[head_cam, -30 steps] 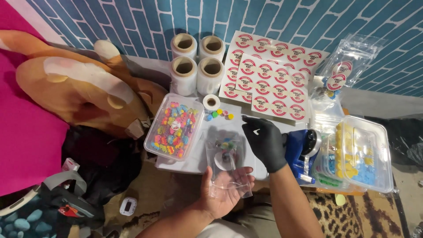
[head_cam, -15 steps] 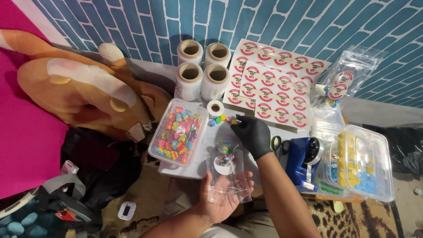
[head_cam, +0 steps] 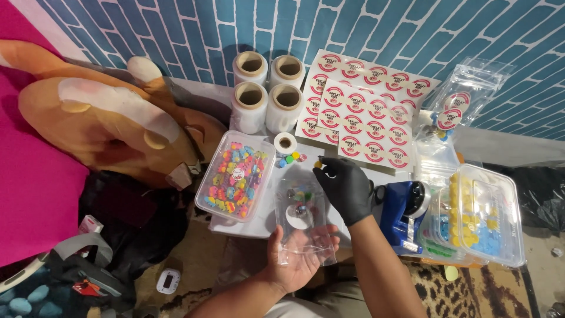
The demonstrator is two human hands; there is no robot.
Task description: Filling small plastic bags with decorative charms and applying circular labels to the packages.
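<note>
While the head camera looks straight down, the bare left hand (head_cam: 297, 256) lies palm up at the near edge of the white tabletop (head_cam: 259, 221) and cradles a clear plastic pouch (head_cam: 303, 218), fingers curled loosely under its lower end. That pouch carries a round white sticker and already has a few coloured candies inside near its top. Above it, the right hand in a black glove (head_cam: 347, 185) pinches a small yellow candy (head_cam: 318, 164) between thumb and fingertip, held just over the mouth of the pouch; the two hands are close but not touching.

Just left of the pouch sits a clear rectangular plastic tub filled with multicoloured candies (head_cam: 235, 175). Beyond it, a small roll of clear tape (head_cam: 285, 142) stands next to several loose candies in green, blue, orange and pink (head_cam: 289, 159). Four rolls of white stretch film on cardboard cores (head_cam: 268, 88) stand upright in a square near the blue brick-pattern wall (head_cam: 412, 29). Sheets of round red-and-white stickers (head_cam: 365, 109) lie spread to the right of the rolls. Further right there is a pile of empty clear pouches with stickers (head_cam: 465, 97), a blue tape dispenser (head_cam: 403, 212) just beside the gloved wrist, and a clear lidded box holding yellow and blue candies (head_cam: 479, 215). A large orange plush toy (head_cam: 100, 118) lies at the left.
</note>
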